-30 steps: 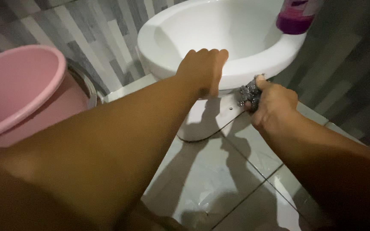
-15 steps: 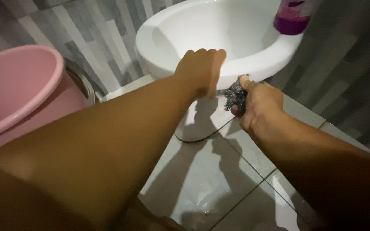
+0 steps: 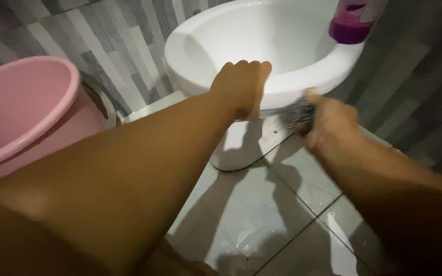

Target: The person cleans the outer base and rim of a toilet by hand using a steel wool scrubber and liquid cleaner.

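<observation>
- Risks, judged from the bowl (image 3: 262, 46) as landmark: the bucket (image 3: 21, 107), well left of the bowl, sits just beside the person's left forearm, so a wide elbow swing could knock it.
- The floor (image 3: 246, 214) in front of the bowl looks wet and glossy; a shift of weight there could slip.
- The bottle (image 3: 351, 20) stands on the bowl's far right rim; hard rubbing that shakes the bowl could tip it off.
- The scourer (image 3: 299, 113), coarse metal mesh, could scratch the glaze or scrape the fingers if pressed too hard under the rim.
- Left hand (image 3: 241, 84): fingers curled over the bowl's front rim, gripping it as a brace, holding nothing else.
- Right hand (image 3: 331, 125): blurred, clenched around the scourer, which is pressed against the underside of the bowl's front right rim, just right of the left hand.
</observation>
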